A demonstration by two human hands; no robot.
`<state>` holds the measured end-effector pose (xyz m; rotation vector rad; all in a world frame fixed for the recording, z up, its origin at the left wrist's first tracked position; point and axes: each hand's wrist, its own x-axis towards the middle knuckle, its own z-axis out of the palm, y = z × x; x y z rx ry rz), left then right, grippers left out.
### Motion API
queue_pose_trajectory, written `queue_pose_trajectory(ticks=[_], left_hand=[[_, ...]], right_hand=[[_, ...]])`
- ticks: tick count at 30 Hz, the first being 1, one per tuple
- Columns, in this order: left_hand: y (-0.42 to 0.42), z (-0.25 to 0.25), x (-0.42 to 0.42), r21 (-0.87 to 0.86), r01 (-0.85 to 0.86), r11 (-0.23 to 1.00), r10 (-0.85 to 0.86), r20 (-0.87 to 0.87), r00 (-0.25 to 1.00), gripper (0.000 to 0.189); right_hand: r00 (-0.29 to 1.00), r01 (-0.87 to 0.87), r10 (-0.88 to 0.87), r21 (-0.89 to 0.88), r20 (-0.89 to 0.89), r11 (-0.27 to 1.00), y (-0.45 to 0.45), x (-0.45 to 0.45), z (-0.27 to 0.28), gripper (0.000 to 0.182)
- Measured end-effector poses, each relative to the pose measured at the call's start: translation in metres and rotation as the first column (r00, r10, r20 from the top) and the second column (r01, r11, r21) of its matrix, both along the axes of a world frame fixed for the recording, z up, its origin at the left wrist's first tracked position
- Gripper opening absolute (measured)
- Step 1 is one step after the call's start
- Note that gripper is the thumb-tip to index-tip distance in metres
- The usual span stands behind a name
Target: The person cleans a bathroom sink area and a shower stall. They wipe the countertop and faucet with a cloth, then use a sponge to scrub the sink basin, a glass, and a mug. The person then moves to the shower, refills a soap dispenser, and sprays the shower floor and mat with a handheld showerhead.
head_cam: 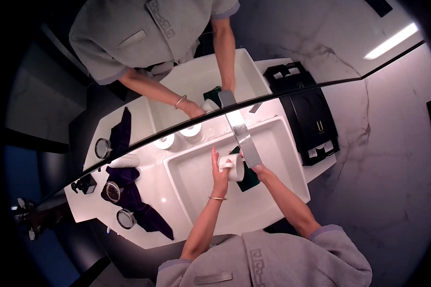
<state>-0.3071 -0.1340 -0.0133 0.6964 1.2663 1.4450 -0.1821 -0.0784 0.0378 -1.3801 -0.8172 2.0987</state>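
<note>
Over a white rectangular sink [179,190], my left hand [221,175] holds a white mug [236,168], its fingers at the mug's handle. My right hand [259,171] is partly hidden under the flat metal faucet [243,138]. It is at the far side of the mug with a dark green cloth [249,180], which hangs below and beside the mug. How the right fingers grip the cloth cannot be seen fully.
Glass mugs [125,219] lie on and beside a purple cloth [142,208] on the left counter. White round containers [191,131] stand behind the sink. A black dispenser box [312,125] is at the right. A mirror [186,79] behind the counter reflects my arms.
</note>
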Motion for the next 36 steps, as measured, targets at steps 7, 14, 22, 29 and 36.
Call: queue_pose_trajectory(ticks=[7, 14, 22, 29, 36], left_hand=[[0.014, 0.001, 0.021, 0.127, -0.356, 0.926, 0.378, -0.342, 0.860, 0.050], [-0.036, 0.042, -0.034, -0.038, -0.269, 0.962, 0.253, -0.242, 0.937, 0.046], [-0.098, 0.070, -0.065, -0.143, -0.373, 0.917, 0.364, -0.089, 0.927, 0.038], [-0.100, 0.079, -0.063, -0.146, -0.465, 0.873, 0.475, 0.041, 0.879, 0.042], [-0.128, 0.107, -0.087, -0.151, -0.548, 0.823, 0.568, 0.186, 0.802, 0.045]], right_hand=[[0.938, 0.182, -0.264, 0.330, 0.226, 0.926, -0.045, -0.019, -0.023, 0.032], [0.496, -0.867, 0.395, 0.465, 0.773, 0.179, -0.107, 0.044, -0.013, 0.042], [0.380, -0.797, 0.293, 0.471, 0.878, -0.378, -0.102, -0.014, -0.092, 0.051], [0.711, -0.699, -0.096, 0.715, 0.697, 0.007, -0.042, -0.103, -0.122, 0.031], [0.709, -0.578, -0.243, 0.743, 0.662, 0.337, -0.058, -0.157, -0.122, 0.017]])
